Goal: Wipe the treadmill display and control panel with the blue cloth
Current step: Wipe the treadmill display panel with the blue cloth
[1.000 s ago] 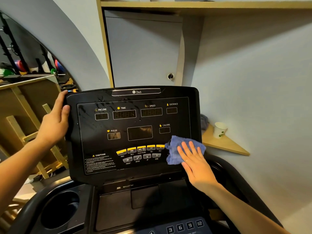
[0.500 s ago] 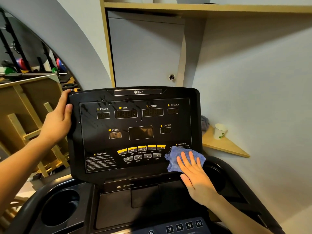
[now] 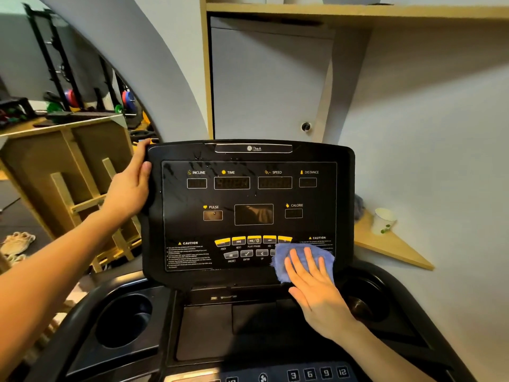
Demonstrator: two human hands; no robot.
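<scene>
Wiping is under way on the treadmill console (image 3: 249, 213): the left hand (image 3: 129, 186) grips its left edge to steady it, while the right hand (image 3: 314, 285), fingers spread flat, presses the blue cloth (image 3: 300, 257) on the lower right, by the yellow buttons (image 3: 253, 240). Next, I judge, sweep left over the buttons, then upward, where streaks show.

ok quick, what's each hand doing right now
Left hand: grips the left edge of the display panel.
Right hand: open, flat fingers pressing the blue cloth onto the panel's lower right.
</scene>
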